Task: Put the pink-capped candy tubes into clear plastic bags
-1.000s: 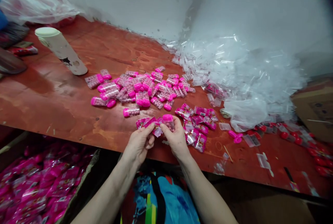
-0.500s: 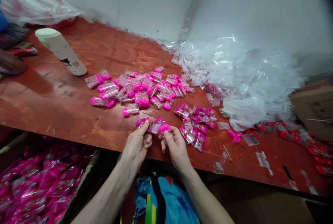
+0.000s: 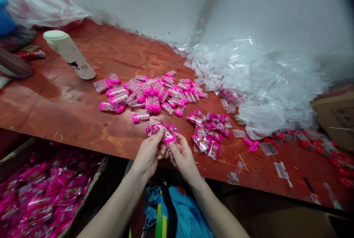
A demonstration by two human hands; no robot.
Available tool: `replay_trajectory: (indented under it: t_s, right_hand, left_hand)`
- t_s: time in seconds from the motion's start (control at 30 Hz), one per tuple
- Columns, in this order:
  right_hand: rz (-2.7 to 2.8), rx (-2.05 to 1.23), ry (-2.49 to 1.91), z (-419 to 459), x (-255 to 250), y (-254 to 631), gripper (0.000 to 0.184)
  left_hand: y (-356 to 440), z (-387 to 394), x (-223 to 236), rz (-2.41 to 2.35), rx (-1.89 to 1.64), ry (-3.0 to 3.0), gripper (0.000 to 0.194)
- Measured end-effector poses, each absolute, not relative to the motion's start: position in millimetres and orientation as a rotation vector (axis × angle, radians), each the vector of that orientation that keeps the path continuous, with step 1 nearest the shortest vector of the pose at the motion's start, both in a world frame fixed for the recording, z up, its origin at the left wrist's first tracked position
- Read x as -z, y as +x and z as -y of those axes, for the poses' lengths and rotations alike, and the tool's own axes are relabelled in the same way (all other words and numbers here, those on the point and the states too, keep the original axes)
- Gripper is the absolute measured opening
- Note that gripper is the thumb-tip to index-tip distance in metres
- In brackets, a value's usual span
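My left hand point(image 3: 148, 153) pinches a small clear plastic bag point(image 3: 155, 129) with pink print at the near edge of the red table point(image 3: 69, 109). My right hand point(image 3: 182, 155) is closed on a pink-capped candy tube point(image 3: 169, 139), which sits partly inside that bag. Both hands touch in front of my lap. Behind them lies a heap of loose pink-capped candy tubes point(image 3: 149, 96). Several bagged tubes point(image 3: 207, 131) lie just to the right of my hands.
A big heap of clear empty bags point(image 3: 254, 79) fills the back right by the wall. A cream cylinder container point(image 3: 69, 54) lies at the back left. A box of pink packets point(image 3: 41, 197) stands low on the left. Red-capped tubes point(image 3: 318, 144) and a cardboard box point(image 3: 337, 116) sit far right.
The tube in my right hand has slid down into the bag held by my left hand. Both hands have drawn slightly nearer to me.
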State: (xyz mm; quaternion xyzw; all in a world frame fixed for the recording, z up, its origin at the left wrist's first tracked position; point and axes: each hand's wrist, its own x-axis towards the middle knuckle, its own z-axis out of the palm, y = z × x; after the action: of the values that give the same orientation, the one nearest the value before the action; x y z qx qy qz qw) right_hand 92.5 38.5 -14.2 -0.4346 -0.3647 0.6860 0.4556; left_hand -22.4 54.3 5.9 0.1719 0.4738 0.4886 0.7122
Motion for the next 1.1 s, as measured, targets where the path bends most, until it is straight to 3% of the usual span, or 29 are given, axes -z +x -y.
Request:
replay_trajectory:
  t_s: [0.37, 0.6, 0.83, 1.1]
  right_hand:
    - [1.244, -1.557, -1.059, -35.3, 14.3, 104.5, 0.052]
    - [0.933, -1.933, -0.924, -29.8, 11.9, 106.9, 0.052]
    - [1.002, -1.608, -1.120, -26.8, 11.4, 98.0, 0.059]
    - [0.815, -1.961, -0.963, -31.7, 10.0, 105.2, 0.061]
  left_hand:
    - [-23.7, -50.3, -0.8, -1.014, -1.019, 0.345, 0.050]
    - [-26.9, -48.4, -4.1, -0.968, -0.943, 0.439, 0.049]
    - [-23.2, -43.5, -2.9, -0.997, -0.943, 0.433, 0.053]
    - [-27.3, -41.9, 3.9, -0.825, -0.912, 0.405, 0.039]
